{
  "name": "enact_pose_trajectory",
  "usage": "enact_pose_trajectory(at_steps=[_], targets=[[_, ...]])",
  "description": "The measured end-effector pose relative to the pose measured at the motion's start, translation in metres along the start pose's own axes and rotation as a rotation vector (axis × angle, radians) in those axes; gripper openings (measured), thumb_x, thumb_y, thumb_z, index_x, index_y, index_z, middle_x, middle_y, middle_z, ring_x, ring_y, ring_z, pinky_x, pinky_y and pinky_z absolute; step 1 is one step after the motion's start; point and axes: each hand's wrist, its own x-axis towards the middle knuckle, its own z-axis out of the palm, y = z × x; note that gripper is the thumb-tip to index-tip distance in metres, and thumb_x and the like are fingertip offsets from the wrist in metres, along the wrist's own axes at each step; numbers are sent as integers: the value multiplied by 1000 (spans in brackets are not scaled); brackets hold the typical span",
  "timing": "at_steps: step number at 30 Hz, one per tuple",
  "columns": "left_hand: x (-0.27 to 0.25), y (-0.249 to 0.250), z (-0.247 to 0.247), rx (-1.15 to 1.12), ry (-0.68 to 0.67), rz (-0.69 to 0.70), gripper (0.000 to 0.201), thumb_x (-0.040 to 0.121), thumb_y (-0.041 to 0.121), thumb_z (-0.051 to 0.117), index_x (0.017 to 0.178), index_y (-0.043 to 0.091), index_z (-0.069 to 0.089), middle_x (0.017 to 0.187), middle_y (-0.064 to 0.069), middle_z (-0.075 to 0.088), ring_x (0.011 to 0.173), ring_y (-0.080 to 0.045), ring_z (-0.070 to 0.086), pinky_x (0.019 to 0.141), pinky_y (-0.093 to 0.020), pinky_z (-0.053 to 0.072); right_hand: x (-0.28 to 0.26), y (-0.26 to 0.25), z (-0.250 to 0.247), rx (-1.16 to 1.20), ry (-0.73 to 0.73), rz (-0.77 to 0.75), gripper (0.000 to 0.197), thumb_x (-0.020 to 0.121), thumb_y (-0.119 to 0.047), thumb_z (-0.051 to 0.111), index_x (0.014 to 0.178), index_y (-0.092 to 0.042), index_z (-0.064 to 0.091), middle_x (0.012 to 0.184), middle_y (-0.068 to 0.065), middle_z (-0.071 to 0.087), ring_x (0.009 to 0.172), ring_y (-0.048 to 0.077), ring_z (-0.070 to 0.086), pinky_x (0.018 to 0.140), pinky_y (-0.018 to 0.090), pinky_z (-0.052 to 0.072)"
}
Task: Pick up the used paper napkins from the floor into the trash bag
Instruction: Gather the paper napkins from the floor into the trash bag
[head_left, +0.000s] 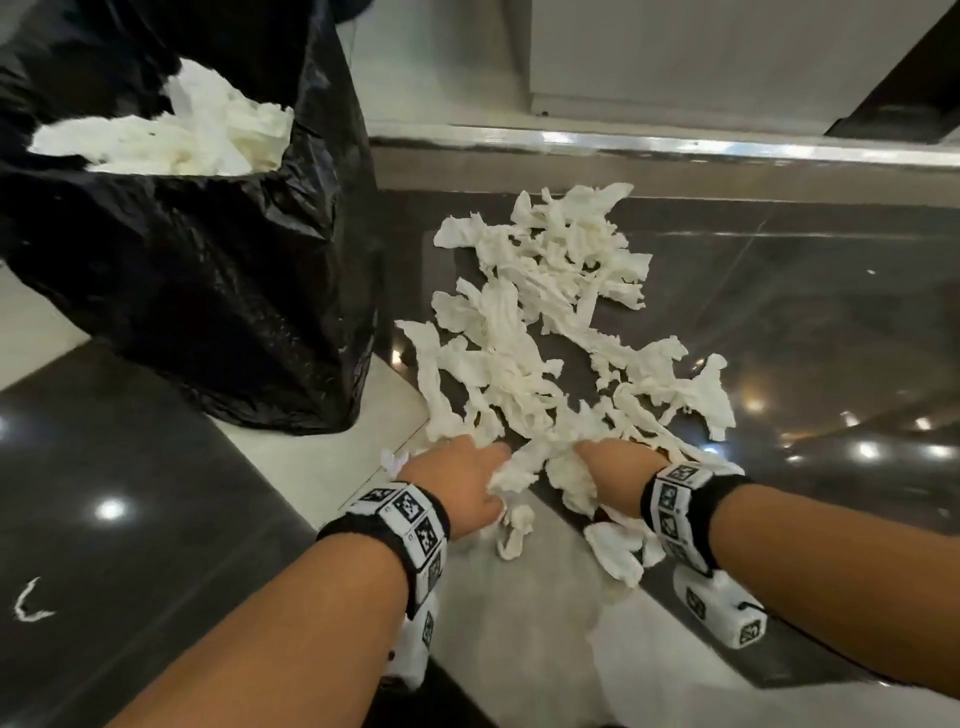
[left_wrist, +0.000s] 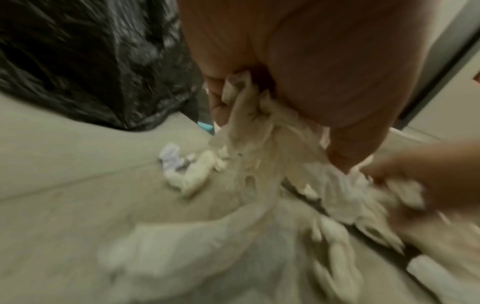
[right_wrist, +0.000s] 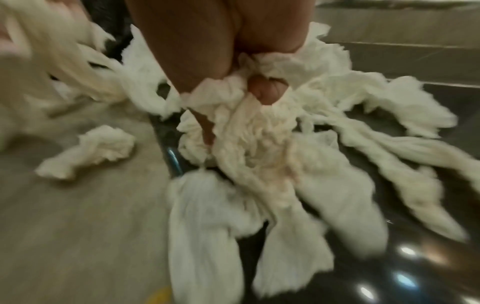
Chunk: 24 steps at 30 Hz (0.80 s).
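A heap of crumpled white paper napkins (head_left: 545, 332) spreads over the dark glossy floor in the head view. My left hand (head_left: 462, 478) grips a bunch of napkins (left_wrist: 249, 127) at the heap's near edge, fingers curled round them. Just to its right, my right hand (head_left: 613, 457) clutches another wad of napkins (right_wrist: 249, 131), with strands trailing down to the floor. The black trash bag (head_left: 208, 260) stands open at the upper left, with white napkins (head_left: 176, 135) piled inside. Both wrist views are blurred.
A metal threshold strip (head_left: 675, 150) and a pale wall run behind the heap. A light tile strip (head_left: 322, 467) crosses the floor under my left hand. A small white scrap (head_left: 28, 608) lies at the far left on the dark floor.
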Motion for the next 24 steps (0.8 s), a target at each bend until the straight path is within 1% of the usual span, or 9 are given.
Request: enact_pose_trajectory(at_steps=[2,6,9,13,15,18,20,22,24], targets=[[1,14,24,20,-73,3,57,84,45,51,136,41,28,122,-9,44,110,-33,53,89,-42,49,4,-9,-10,17,70,-84,35,93,-26,49,124,-11,54,123,9,60,116,26,56,94,34,44],[0,27,61,33,-157,-40,46,87,38,53,131,33,39,127,-13,41,107,-36,54,86,-42,49,0,-6,-40,244,226,-123,54,82,-48,62,123,-13,57,127,5,55,116,23,52,95,33,43],[-1,27,68,39,-146,-44,38,88,31,54,126,28,50,122,-11,46,105,-35,55,85,-40,48,-3,13,-51,385,327,-90,46,79,-34,69,118,-13,59,127,4,55,114,22,53,93,28,41],[5,19,54,31,-50,-98,35,86,34,57,117,18,56,117,-10,52,106,-32,56,86,-36,45,-8,36,-59,586,431,-114,24,81,-9,60,103,-19,57,114,5,64,102,24,58,80,26,42],[6,18,40,26,17,-126,30,86,30,58,114,19,57,115,-9,55,106,-31,56,86,-36,45,-10,43,-61,681,461,-128,26,83,-11,61,103,-26,54,114,0,63,100,20,57,82,27,43],[2,25,26,48,98,-128,28,86,22,54,113,19,54,113,-9,56,103,-30,57,82,-36,46,-13,45,-63,779,519,-106,19,85,-28,66,104,-28,63,111,-4,62,102,14,56,85,27,41],[-4,36,27,66,104,-87,31,86,24,54,115,21,46,113,-9,53,101,-31,56,79,-37,45,-17,44,-66,840,555,-92,17,78,-36,73,85,-23,65,92,-5,63,81,12,58,69,25,42],[-8,47,39,62,23,-34,40,86,34,56,122,29,38,116,-10,50,101,-32,56,79,-39,48,-19,42,-69,858,578,-57,29,69,-37,80,68,-21,56,71,-6,54,57,8,46,52,23,34],[-11,59,56,59,-101,22,51,85,43,56,130,38,31,123,-11,43,103,-34,55,83,-42,51,-20,40,-71,849,590,-47,36,69,-28,81,61,-22,47,63,-6,47,52,10,42,48,23,30]])
